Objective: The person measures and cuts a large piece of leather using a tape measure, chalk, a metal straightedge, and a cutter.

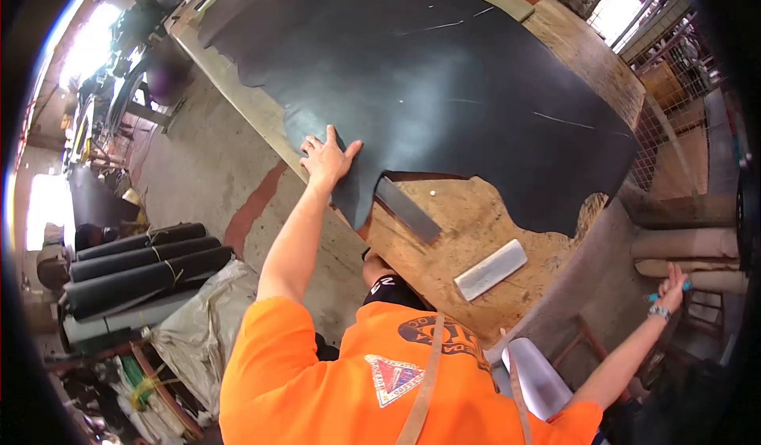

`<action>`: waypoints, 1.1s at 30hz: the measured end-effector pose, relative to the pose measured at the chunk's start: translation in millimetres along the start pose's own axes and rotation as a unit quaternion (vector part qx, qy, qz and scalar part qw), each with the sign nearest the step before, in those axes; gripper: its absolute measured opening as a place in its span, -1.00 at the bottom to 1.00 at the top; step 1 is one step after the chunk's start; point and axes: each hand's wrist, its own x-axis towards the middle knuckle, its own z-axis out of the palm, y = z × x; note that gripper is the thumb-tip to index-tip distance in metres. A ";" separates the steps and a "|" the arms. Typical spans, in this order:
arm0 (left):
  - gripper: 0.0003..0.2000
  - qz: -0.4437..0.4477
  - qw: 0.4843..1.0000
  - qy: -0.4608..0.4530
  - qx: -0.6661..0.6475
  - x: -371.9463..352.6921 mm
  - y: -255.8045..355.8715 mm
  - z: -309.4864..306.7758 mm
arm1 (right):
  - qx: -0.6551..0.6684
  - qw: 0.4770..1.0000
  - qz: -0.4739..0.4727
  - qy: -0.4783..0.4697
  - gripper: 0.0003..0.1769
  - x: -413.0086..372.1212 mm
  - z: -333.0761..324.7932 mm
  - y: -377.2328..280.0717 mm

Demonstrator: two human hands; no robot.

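Observation:
A large dark hide of leather (476,64) covers most of the worktable, with several pale chalk-like lines marked on it. My left hand (325,160) lies flat on its near left edge, fingers spread. Out to the right, away from the table, my right hand (674,288) is closed around a slim turquoise tool (654,297), whose ends show on both sides of the fingers; its kind I cannot tell. On the bare wood by the hide's ragged near edge rest a dark grey flat bar (408,210) and a light grey block (491,270).
The wooden table (428,275) has its near corner close to my body. Dark rolls of material (147,275) are stacked on the left, beside a crumpled plastic sheet (198,318). More rolls (686,243) and a wire mesh (666,120) stand at the right.

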 end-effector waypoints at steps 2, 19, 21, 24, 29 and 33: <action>-0.09 0.056 0.997 0.045 0.020 0.0 -11.8 3.5 | 0.004 1.000 -0.006 0.017 -0.30 -55.5 -32.2 -29.3; -0.13 0.486 0.871 0.039 -0.056 246.9 -204.4 -53.2 | -0.160 0.976 -0.081 0.127 -0.44 -455.2 156.1 -62.0; -0.10 0.525 0.850 0.004 -0.025 256.8 -207.0 -69.4 | -0.231 0.961 -0.089 0.125 -0.51 -499.2 226.0 -62.2; -0.06 0.563 0.826 -0.008 -0.030 284.2 -202.3 -59.4 | -0.138 0.979 -0.074 0.129 -0.41 -585.4 324.1 -76.8; -0.05 0.573 0.820 -0.009 0.005 298.9 -189.5 -59.4 | -0.033 0.994 -0.023 0.105 -0.52 -693.4 418.0 -42.0; -0.04 0.623 0.781 -0.037 0.003 311.7 -188.9 -73.5 | 0.033 0.997 -0.001 0.066 -0.61 -757.6 517.3 -8.4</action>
